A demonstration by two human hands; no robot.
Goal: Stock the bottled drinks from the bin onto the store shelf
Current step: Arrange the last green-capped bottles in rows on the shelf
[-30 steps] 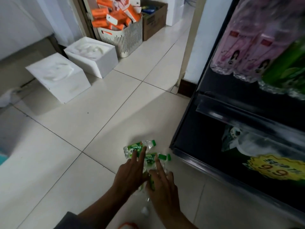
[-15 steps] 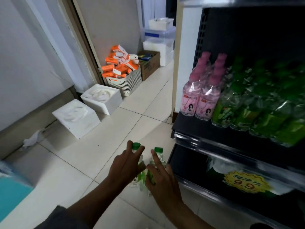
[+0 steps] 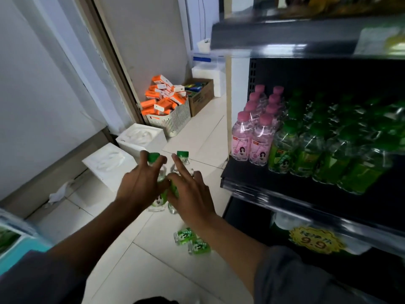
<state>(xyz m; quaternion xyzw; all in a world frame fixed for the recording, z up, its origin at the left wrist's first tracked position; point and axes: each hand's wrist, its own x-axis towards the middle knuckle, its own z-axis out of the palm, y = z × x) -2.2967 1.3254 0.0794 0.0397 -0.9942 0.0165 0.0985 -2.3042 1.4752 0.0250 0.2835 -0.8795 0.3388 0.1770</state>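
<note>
Hands at frame centre clamp upright green-capped bottles: left hand (image 3: 140, 185) grips one bottle (image 3: 156, 170), right hand (image 3: 190, 191) another (image 3: 182, 161). Two more bottles (image 3: 191, 240) lie on the floor below; the shelf (image 3: 285, 194) stands right.

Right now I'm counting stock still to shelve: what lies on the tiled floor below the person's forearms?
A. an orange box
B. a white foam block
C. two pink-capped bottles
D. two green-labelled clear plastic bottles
D: two green-labelled clear plastic bottles lie on their sides on the pale tiled floor, beside the black shelf unit.
</note>
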